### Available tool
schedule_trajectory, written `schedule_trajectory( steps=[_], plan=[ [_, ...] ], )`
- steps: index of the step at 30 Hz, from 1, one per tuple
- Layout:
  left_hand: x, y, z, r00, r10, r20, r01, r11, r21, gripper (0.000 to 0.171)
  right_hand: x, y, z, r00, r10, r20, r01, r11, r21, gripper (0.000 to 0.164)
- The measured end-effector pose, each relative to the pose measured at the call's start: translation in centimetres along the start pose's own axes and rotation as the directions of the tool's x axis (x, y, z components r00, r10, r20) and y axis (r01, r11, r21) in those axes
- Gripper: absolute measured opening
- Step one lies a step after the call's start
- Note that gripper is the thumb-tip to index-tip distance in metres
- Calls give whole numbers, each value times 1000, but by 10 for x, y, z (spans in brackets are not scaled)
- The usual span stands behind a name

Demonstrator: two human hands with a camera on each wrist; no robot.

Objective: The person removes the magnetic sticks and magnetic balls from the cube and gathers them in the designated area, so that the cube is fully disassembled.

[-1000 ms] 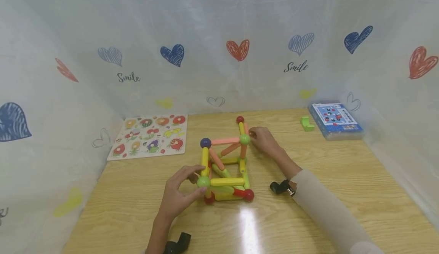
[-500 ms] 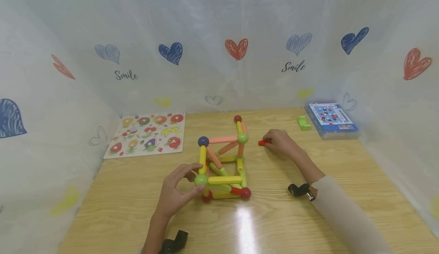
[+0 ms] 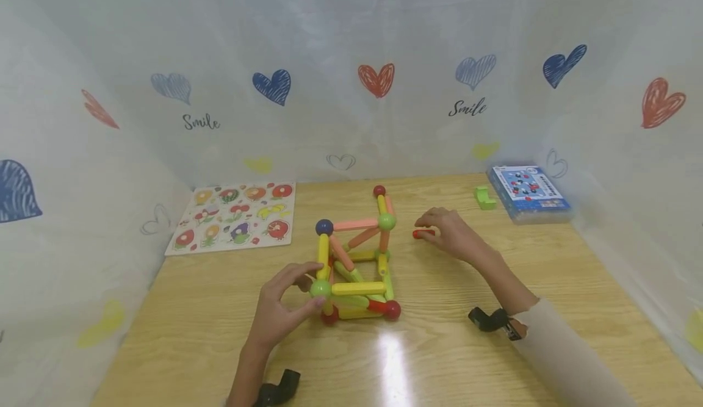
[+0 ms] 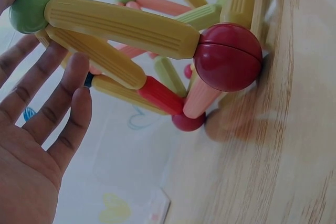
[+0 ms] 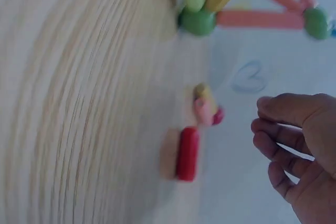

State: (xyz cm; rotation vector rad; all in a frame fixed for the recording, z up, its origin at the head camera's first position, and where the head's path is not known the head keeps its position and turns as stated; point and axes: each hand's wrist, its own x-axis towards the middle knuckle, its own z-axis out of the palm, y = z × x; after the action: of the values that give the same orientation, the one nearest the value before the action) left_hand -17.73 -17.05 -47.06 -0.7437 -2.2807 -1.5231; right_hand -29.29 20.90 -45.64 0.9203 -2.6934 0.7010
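Observation:
A frame of magnetic sticks and balls (image 3: pixel 359 288) stands on the table in front of me. My left hand (image 3: pixel 285 300) pinches its near-left green ball (image 3: pixel 321 288) between thumb and forefinger; the other fingers spread beside the yellow sticks in the left wrist view. To the right of the frame, my right hand (image 3: pixel 453 233) hovers with loosely bent fingers. Just by its fingertips a short red stick (image 3: pixel 421 234) lies on the table. The right wrist view shows a gap between this hand (image 5: pixel 310 145) and the red stick (image 5: pixel 188 153).
A fruit puzzle board (image 3: pixel 236 218) lies at the back left. At the back right are a small green block (image 3: pixel 484 198) and a blue boxed set (image 3: pixel 529 193). A curtain (image 3: pixel 329 126) printed with hearts closes off the back and sides.
My right hand has drawn away from the frame, to the right, and let go of the red stick, which now lies on the table. The left hand keeps its hold on the green ball.

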Motion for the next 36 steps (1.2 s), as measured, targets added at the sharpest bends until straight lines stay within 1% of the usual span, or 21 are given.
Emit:
schedule_trajectory(
  steps=[2, 3, 5, 6, 9, 11, 13, 16, 20, 23, 25, 27, 30, 32, 34, 36],
  plan=[
    [0, 0, 0, 1000, -1, 1, 1, 1000, 0, 51, -6, -16, -3, 998, -51, -27, 53, 996, 74, 20],
    [0, 0, 0, 1000, 1, 0, -1, 1000, 0, 52, -8, -25, -3, 995, -89, -40, 93, 990, 109, 22],
    [0, 0, 0, 1000, 2, -1, -2, 1000, 2, 52, -14, -41, 0, 982, -180, -63, 187, 972, 142, 29],
    [0, 0, 0, 1000, 2, -3, -2, 1000, 4, 53, -16, -48, 3, 970, -230, -73, 238, 961, 143, 33],
    [1, 1, -1, 1000, 14, -12, -14, 1000, 8, 54, -20, -67, 14, 931, -357, -75, 363, 928, 82, 41],
    [1, 1, -1, 1000, 21, -18, -21, 1000, 8, 55, -19, -76, 22, 912, -405, -69, 407, 913, 23, 41],
    [1, 1, -1, 999, 32, -23, -32, 999, 7, 56, -19, -81, 29, 903, -422, -73, 422, 906, -21, 39],
    [1, 1, -2, 999, 35, -17, -35, 999, 6, 55, -22, -82, 35, 909, -400, -112, 397, 916, -48, 34],
    [0, -1, -1, 1000, 12, -2, -12, 1000, 6, 53, -30, -76, 35, 927, -331, -175, 332, 943, -29, 31],
    [0, -1, -1, 1000, -4, 3, 4, 1000, 6, 53, -36, -70, 35, 934, -294, -204, 301, 954, 0, 31],
    [1, 0, -1, 1000, -1, 1, 1, 1000, 7, 53, -39, -67, 32, 937, -280, -210, 286, 958, 1, 30],
    [1, 1, -1, 1000, 2, 0, -2, 1000, 6, 53, -42, -63, 29, 945, -253, -206, 259, 966, 1, 28],
    [1, 0, 0, 1000, 8, -2, -8, 1000, 8, 53, -46, -56, 23, 966, -184, -180, 186, 983, -10, 23],
    [1, 0, 0, 1000, 10, 0, -10, 1000, 7, 53, -49, -51, 20, 978, -128, -164, 131, 991, 6, 22],
    [1, -1, 0, 1000, 13, 0, -13, 1000, 9, 53, -50, -47, 20, 983, -88, -164, 93, 995, 28, 22],
    [1, -1, 0, 1000, 23, -2, -23, 1000, 13, 53, -52, -45, 20, 981, -64, -181, 75, 996, 53, 22]
  ],
)
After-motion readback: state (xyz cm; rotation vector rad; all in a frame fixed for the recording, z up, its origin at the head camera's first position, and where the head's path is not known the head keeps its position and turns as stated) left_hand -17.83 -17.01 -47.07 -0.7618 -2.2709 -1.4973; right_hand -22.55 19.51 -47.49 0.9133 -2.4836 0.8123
